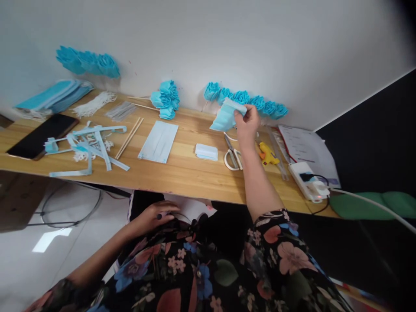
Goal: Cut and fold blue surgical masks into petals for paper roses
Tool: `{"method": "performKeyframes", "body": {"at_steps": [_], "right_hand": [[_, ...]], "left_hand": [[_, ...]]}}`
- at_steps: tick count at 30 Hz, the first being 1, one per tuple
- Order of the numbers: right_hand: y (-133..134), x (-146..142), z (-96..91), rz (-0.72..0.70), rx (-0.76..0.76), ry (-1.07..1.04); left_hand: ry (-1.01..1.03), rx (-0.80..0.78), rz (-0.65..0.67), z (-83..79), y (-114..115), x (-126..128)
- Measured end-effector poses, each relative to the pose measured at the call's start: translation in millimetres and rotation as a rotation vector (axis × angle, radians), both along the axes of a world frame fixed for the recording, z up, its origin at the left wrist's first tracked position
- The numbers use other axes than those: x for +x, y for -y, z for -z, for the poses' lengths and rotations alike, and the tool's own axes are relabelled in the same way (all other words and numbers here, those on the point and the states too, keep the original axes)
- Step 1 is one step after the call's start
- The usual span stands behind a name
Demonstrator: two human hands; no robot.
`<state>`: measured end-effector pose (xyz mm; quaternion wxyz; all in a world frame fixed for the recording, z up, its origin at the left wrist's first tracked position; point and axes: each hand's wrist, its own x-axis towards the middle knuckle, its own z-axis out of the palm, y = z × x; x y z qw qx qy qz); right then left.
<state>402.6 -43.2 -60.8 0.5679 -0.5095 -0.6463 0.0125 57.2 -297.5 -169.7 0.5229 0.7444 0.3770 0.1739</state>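
Note:
My right hand (247, 123) reaches over the wooden table (182, 173) and pinches a folded blue face mask piece (225, 116), lifted just in front of a row of blue paper-like flowers (247, 99) by the wall. Below that hand lie white-handled scissors (232, 156) and a yellow glue gun (268, 154). My left hand (154, 216) rests in my lap below the table edge, fingers curled over a small dark thing I cannot make out.
A flat mask (159, 141), a small folded mask (206, 151), wooden sticks (129, 136), cut blue strips (87, 147), a phone (42, 135), a stack of masks (53, 97), papers (305, 147) and a white power strip (308, 182) lie on the table.

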Motion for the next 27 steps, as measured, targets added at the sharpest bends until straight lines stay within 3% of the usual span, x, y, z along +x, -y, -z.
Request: {"method": "performKeyframes", "body": {"at_steps": [6, 13, 17, 22, 27], "right_hand": [[5.2, -22.1, 5.3, -0.091, -0.028, 0.038], [15.8, -28.8, 8.5, -0.132, -0.101, 0.095], [29.9, -37.2, 3.4, -0.145, -0.163, 0.107], [45.7, -45.8, -5.2, -0.14, -0.263, 0.101], [43.7, -41.1, -7.2, -0.062, -0.268, 0.098]], "left_hand": [[0.047, -0.126, -0.13, -43.5, 9.1, -30.5], [0.168, -0.213, -0.192, -61.0, 11.7, -28.6], [0.232, -0.272, -0.135, -77.1, 7.4, -21.3], [0.238, -0.232, 0.007, -111.5, -7.5, -6.5], [0.308, -0.175, 0.058, -135.1, -18.2, 6.3]]}}
